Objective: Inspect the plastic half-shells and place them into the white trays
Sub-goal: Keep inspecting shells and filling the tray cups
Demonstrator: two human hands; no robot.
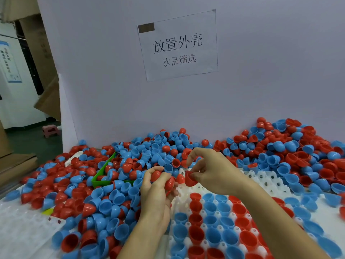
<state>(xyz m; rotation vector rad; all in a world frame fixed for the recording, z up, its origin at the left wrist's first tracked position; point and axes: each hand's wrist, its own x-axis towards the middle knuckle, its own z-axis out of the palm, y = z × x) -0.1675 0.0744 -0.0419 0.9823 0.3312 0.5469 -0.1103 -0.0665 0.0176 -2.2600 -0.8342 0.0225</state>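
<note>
A big heap of red and blue plastic half-shells (119, 195) covers the bench. My left hand (156, 195) grips a bunch of red half-shells (169, 182) in its curled fingers. Just to the right, my right hand (209, 169) pinches one red half-shell (190, 179) by its rim above the white tray (265, 179). The tray's near cells hold red and blue half-shells in columns, open side up; its far cells are bare.
A green bin (100, 173) sits half buried in the heap left of my hands. Another white tray (20, 227) lies at the front left. A white partition with a paper sign (178, 45) closes the back. Cardboard boxes and a pink stool (50, 130) stand at the left.
</note>
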